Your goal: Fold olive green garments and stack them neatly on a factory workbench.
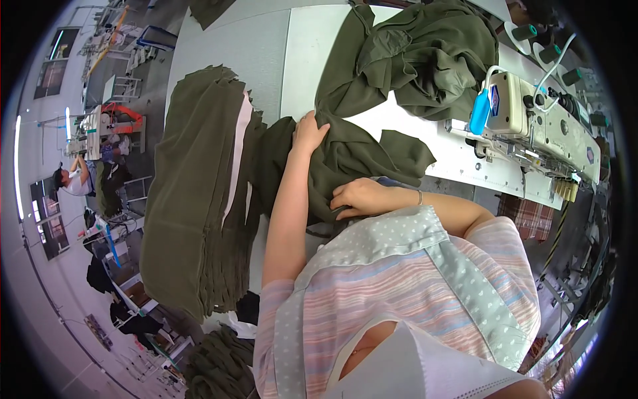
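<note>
Fingers of my left hand (pixel 309 132) gripped the crumpled olive-green fabric piece (pixel 345 159), my right hand (pixel 359 197) lay flat on it beside the white sewing machine (pixel 538 123)

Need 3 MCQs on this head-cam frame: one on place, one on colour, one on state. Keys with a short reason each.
1. Where is the stack of cut fabric pieces relative to the left hand?
A. To its left
B. To its right, against the sewing machine
C. Under the machine head

2. What colour is the fabric piece under the hands?
A. Bright red
B. Olive green
C. White

3. What is the right hand doing?
A. Hanging in the air away from the cloth
B. Resting on the fabric piece
C. Gripping the blue part of the sewing machine

Answers:
1. A: the stack lies on the picture's left side, beside the left forearm, while the sewing machine stands far right.
2. B: it is the same dark olive as the stack and the heap behind.
3. B: palm and fingers lie on the cloth, close to the body.
</note>
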{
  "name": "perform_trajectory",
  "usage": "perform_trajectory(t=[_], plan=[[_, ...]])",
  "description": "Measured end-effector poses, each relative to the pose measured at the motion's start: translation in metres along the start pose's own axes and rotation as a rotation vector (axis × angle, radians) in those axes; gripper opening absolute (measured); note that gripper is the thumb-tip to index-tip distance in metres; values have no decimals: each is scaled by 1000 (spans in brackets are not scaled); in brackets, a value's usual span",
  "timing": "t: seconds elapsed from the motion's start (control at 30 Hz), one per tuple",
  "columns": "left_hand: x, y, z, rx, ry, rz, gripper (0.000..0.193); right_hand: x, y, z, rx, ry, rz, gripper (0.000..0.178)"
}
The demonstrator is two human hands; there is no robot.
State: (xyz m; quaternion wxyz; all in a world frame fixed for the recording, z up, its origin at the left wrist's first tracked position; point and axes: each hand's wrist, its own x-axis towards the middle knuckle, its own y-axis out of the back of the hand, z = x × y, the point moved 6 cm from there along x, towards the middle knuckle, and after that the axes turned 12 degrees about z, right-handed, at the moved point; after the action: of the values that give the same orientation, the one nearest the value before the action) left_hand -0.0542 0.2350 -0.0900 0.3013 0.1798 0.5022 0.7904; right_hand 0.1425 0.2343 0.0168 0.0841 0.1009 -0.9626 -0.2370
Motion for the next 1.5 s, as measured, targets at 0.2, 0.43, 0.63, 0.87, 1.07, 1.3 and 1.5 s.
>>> perform_trajectory(t=[0.2, 0.43, 0.63, 0.87, 1.07, 1.3, 1.5], plan=[[-30, 17, -5, 325, 60, -192, 81, -14, 31, -25, 241, 39, 111, 22], [-184, 106, -66, 411, 366, -579, 80, 8, 26, -44, 549, 59, -272, 20], [-408, 140, -141, 228, 684, -353, 50, 46, -27, -28, 480, 97, -224, 25], [-425, 113, -117, 377, 717, 70, 42, 38, -94, -30, 426, -52, -603, 25], [-348, 71, -124, 216, 616, 286, 34, 60, -105, -40, 469, -378, -448, 25], [-337, 93, -112, -397, 461, 237, 35, 66, -118, -37, 431, -10, -298, 19], [-308, 149, -67, -481, 441, 172, 25, 73, -136, -24, -124, 213, -301, 26]])
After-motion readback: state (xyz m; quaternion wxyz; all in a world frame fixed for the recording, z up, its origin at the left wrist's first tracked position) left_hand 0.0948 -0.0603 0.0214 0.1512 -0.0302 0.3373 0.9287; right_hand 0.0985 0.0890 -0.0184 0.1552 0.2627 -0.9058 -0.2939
